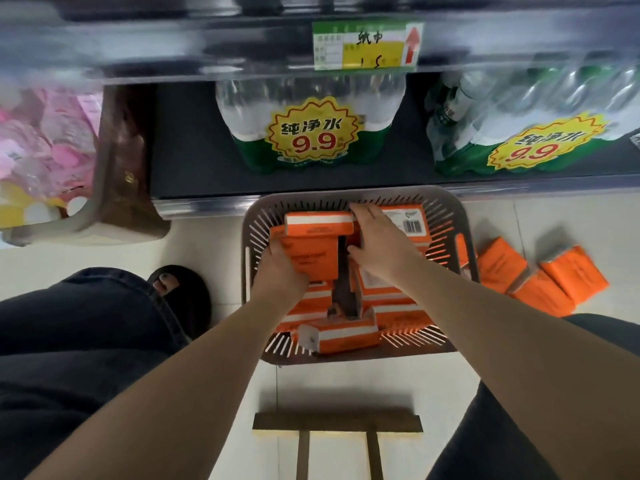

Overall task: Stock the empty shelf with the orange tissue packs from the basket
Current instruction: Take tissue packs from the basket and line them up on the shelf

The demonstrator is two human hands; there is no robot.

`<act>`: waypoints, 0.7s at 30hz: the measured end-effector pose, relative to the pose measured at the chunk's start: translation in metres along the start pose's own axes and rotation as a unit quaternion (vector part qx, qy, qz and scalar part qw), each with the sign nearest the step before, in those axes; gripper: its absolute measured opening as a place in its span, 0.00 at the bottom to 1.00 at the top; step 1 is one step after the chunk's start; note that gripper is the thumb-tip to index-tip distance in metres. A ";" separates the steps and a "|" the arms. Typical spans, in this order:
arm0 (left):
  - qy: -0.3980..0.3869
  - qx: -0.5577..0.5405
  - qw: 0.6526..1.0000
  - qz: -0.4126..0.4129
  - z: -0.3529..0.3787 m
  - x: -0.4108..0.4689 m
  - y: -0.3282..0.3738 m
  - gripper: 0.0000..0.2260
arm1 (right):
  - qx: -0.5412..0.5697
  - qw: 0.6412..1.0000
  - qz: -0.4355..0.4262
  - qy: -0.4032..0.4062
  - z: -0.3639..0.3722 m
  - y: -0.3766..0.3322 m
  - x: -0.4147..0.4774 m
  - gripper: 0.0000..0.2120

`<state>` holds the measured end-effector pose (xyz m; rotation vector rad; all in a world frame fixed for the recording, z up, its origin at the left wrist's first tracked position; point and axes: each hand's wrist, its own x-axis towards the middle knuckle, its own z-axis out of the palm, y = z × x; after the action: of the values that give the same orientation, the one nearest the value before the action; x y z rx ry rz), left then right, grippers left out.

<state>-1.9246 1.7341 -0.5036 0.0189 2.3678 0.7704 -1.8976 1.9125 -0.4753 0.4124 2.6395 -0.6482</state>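
Curled round the lower left edge of an orange pack (311,261), the left hand (280,271) holds it upright in the middle of the basket (446,209) (fingers wrapped on the pack's left side). Just right of that grip, the right hand (377,240) lies across the top of the pile. Its thumb is spread towards the held pack and its fingertips reach the end of a flat pack (318,224) resting just beyond the grip; whether this hand pinches anything I cannot tell. Under and around both hands, more packs (346,336) fill the basket at mixed angles. Further right of the grip, outside the basket wall, several loose packs (554,278) lie on the pale floor (207,251). Beyond the grip, past the basket's far rim, runs the dark shelf (194,157), with a bare stretch off to the left. Two bundles of water bottles (311,109) with yellow 9.9 stickers stand straight ahead and to the right. Above them hangs a green and yellow price tag (367,45). Left of the grip is a foot in a black sandal (187,299), and on the near side a wooden frame (337,422) lies on the floor.
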 end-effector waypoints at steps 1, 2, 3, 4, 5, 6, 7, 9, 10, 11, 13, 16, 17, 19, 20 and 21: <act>-0.004 -0.014 1.000 -0.021 0.001 0.006 -0.001 0.20 | 0.005 1.000 -0.003 0.000 0.001 0.001 0.004 0.37; -0.003 -0.028 0.999 -0.044 0.003 0.012 -0.002 0.15 | 0.009 1.000 -0.010 -0.001 0.002 0.001 0.008 0.36; 0.000 -0.044 0.997 -0.065 0.004 0.017 -0.003 0.08 | 0.012 1.000 -0.019 -0.002 0.004 0.002 0.011 0.35; 0.003 -0.055 0.995 -0.080 0.005 0.023 -0.004 0.09 | 0.014 1.000 -0.027 -0.004 0.005 0.002 0.013 0.34; 0.003 -0.067 0.993 -0.095 0.006 0.026 -0.005 0.13 | 0.016 0.999 -0.032 -0.005 0.007 0.003 0.016 0.33; -0.001 -0.078 0.991 -0.110 0.007 0.030 -0.008 0.15 | 0.017 0.999 -0.035 -0.005 0.008 0.004 0.018 0.32; -0.005 -0.087 0.989 -0.121 0.008 0.034 -0.010 0.15 | 0.020 0.999 -0.037 -0.004 0.010 0.004 0.020 0.32; -0.015 -0.094 0.986 -0.139 0.010 0.039 -0.015 0.14 | 0.023 0.999 -0.039 0.003 0.013 0.005 0.023 0.30; -0.016 -0.095 0.985 -0.146 0.010 0.041 -0.017 0.14 | 0.025 0.999 -0.042 0.007 0.015 0.005 0.024 0.29; -0.016 -0.097 0.984 -0.152 0.010 0.043 -0.018 0.14 | 0.028 0.999 -0.044 0.010 0.016 0.006 0.026 0.27; -0.019 -0.098 0.983 -0.153 0.011 0.046 -0.022 0.12 | 0.034 0.998 -0.046 0.016 0.016 0.006 0.028 0.25; -0.021 -0.104 0.981 -0.161 0.011 0.048 -0.024 0.04 | 0.046 0.998 -0.048 0.024 0.015 0.008 0.030 0.22; -0.018 -0.103 0.981 -0.163 0.011 0.047 -0.024 0.02 | 0.049 0.997 -0.049 0.025 0.014 0.007 0.030 0.22; -0.012 -0.093 0.982 -0.162 0.011 0.044 -0.022 0.04 | 0.055 0.997 -0.049 0.025 0.014 0.007 0.030 0.21; -0.009 -0.091 0.983 -0.161 0.011 0.044 -0.022 0.04 | 0.057 0.997 -0.047 0.024 0.013 0.007 0.029 0.20; -0.006 -0.090 0.983 -0.162 0.012 0.043 -0.022 0.04 | 0.059 0.997 -0.046 0.023 0.013 0.006 0.029 0.19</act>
<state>-1.9479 1.7304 -0.5470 -0.4261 2.2038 0.8159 -1.9172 1.9166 -0.5012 0.3455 2.6857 -0.8358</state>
